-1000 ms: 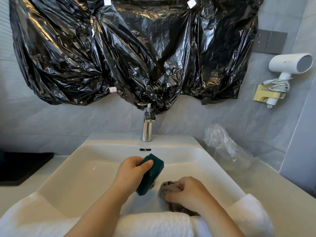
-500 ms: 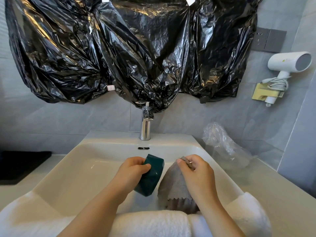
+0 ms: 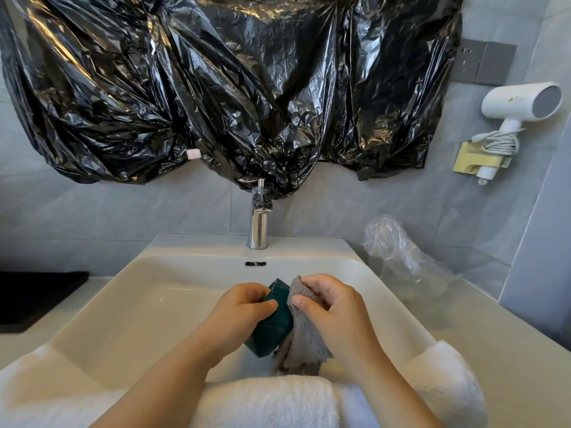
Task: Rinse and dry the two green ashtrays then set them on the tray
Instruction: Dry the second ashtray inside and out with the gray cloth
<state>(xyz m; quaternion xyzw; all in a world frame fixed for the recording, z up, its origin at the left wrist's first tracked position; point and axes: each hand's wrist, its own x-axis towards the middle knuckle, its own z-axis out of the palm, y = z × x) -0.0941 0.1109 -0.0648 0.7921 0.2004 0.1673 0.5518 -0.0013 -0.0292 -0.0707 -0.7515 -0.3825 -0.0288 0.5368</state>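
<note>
One dark green square ashtray (image 3: 272,329) held over a white rectangular ceramic sink (image 3: 123,304), one grey-brown fleecy cloth (image 3: 304,344) pressed to it.

Count: one ashtray in view, one cloth, one chrome tap (image 3: 259,223) at the back rim of the sink, one white folded towel (image 3: 265,403) along the near rim, one crumpled clear plastic bag (image 3: 401,257) on the counter to the right, one white wall-mounted hair dryer (image 3: 519,103), one flat black tray (image 3: 34,296) on the counter at far left, black plastic sheeting (image 3: 231,88) hung across the wall. Left hand (image 3: 241,313): fingers curled closed around the ashtray's left side, thumb across its face, holding it tilted on edge above the basin. Right hand (image 3: 336,313): closed on the cloth, bunching it against the ashtray's right side; the two hands sit close together. Labels: small white tag with red marking (image 3: 193,154) on the sheeting, unreadable.
</note>
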